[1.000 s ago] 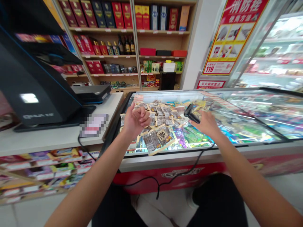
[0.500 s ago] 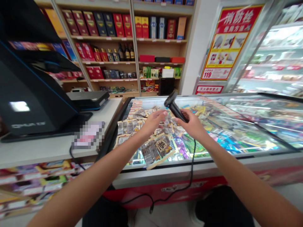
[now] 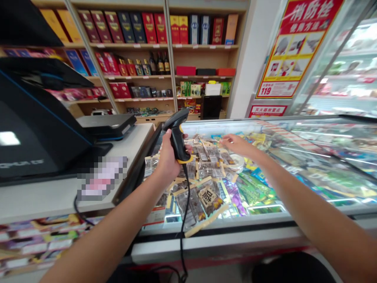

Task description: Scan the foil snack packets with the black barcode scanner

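Note:
My left hand [image 3: 171, 157] is wrapped round the handle of a black barcode scanner [image 3: 177, 139] with yellow trim, its head tilted up. The cable [image 3: 186, 204] hangs from the handle over the freezer's front edge. My right hand [image 3: 237, 144] is off the scanner, over the glass on the right, its fingers loosely bent and nothing visible in them. Below both hands lie several brown snack packets [image 3: 207, 196] on the glass top. A white roll [image 3: 236, 163], perhaps tape, sits just under my right hand.
A chest freezer [image 3: 294, 169] with colourful bags under its glass stretches to the right. On the left, a counter [image 3: 59, 192] bears a dark checkout machine [image 3: 38, 125] and a flat scale [image 3: 108, 124]. Shelves [image 3: 132, 45] of boxes and bottles stand behind.
The scanner has passed from my right hand to my left and moved left. My right hand has let go and now hovers to the right of it. The view has shifted slightly.

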Demonstrator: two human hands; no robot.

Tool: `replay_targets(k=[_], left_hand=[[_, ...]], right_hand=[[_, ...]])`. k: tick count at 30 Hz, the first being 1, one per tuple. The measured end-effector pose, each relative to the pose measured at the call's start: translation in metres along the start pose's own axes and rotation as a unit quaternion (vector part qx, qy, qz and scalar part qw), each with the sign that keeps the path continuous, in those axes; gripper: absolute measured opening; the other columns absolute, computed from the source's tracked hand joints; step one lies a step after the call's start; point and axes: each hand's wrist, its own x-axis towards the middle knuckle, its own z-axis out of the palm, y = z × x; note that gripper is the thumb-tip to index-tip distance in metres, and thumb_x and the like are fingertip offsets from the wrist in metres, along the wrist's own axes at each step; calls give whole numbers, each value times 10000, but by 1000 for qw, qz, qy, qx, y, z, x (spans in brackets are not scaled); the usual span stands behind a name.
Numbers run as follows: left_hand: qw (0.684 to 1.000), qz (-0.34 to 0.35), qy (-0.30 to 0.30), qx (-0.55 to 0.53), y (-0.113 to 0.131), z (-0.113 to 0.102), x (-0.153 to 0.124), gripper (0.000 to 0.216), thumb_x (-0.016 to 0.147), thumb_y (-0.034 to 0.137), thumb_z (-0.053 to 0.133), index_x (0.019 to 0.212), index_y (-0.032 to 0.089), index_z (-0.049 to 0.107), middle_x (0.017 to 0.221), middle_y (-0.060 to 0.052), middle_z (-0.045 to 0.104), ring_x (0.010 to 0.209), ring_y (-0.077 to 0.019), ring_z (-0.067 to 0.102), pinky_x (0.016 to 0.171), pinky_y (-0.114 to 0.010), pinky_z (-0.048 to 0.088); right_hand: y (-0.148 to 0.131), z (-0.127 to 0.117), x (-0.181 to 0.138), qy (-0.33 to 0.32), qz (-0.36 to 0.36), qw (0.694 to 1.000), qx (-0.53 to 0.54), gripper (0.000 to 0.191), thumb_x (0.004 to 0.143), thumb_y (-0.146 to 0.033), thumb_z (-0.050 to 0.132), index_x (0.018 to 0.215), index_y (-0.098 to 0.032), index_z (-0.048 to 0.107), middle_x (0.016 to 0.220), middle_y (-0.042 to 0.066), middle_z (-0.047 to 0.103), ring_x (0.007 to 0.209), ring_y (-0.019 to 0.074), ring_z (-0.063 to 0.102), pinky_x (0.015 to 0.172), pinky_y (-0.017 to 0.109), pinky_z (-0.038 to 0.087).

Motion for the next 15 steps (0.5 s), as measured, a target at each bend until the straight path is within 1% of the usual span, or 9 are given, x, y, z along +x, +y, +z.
replay_targets(k=[1,3,5,6,8,10,12,13,15], left_hand=[[1000,-11,-24,-4,-1,-2,-2,348,938,534,540,956,190,593,772,14,638,469,-71,542,480,-222,472],[997,-29,-75,-2,-4,-6,-5,310,916,506,563,914,195,575,734,37,588,426,-49,455,450,-210,427],[992,-42,-113,19,-7,-10,-8,288,893,478,577,917,191,582,711,43,555,417,-47,420,442,-211,406],[990,-44,-127,35,-7,-12,-9,292,881,474,583,935,187,591,711,40,552,420,-51,423,440,-214,401],[985,-40,-150,70,-9,-14,-11,333,856,494,605,975,183,602,727,30,564,430,-63,444,435,-221,390],[980,-36,-166,107,-10,-15,-13,381,844,536,628,984,182,604,742,20,577,440,-72,459,425,-222,370],[975,-31,-173,137,-11,-15,-15,408,850,568,645,978,183,605,748,13,584,447,-74,456,421,-221,355],[974,-28,-173,147,-11,-14,-17,413,857,578,649,973,184,606,749,11,586,449,-74,451,421,-221,351],[972,-23,-174,159,-13,-13,-21,428,870,600,646,947,181,607,739,6,583,449,-72,438,426,-224,349]], right_hand=[[9,5,3,-31,18,999,-6,246,849,-464,754,829,-223,714,845,107,734,814,300,676,790,432,510],[21,17,3,-75,20,997,-1,301,837,-523,758,758,-238,699,767,85,713,770,290,666,756,416,503],[27,29,-1,-92,6,996,13,354,827,-570,746,732,-235,676,722,70,688,712,264,639,705,399,491],[29,34,-4,-88,3,996,24,371,811,-581,752,729,-232,658,716,65,679,692,251,624,684,392,486],[30,39,-7,-64,14,996,66,385,763,-576,784,759,-232,612,732,54,669,687,235,614,669,383,485],[30,38,-8,-26,29,991,131,404,730,-552,801,838,-241,567,789,45,675,732,232,632,691,381,499],[27,33,-8,15,11,983,182,413,737,-529,780,897,-250,521,862,41,681,791,229,648,729,379,508],[25,30,-9,35,-7,981,191,406,748,-519,764,905,-254,499,878,35,673,794,222,646,734,374,507],[19,23,-12,77,-38,980,179,388,769,-500,740,887,-263,456,846,9,632,737,198,616,703,353,490]])
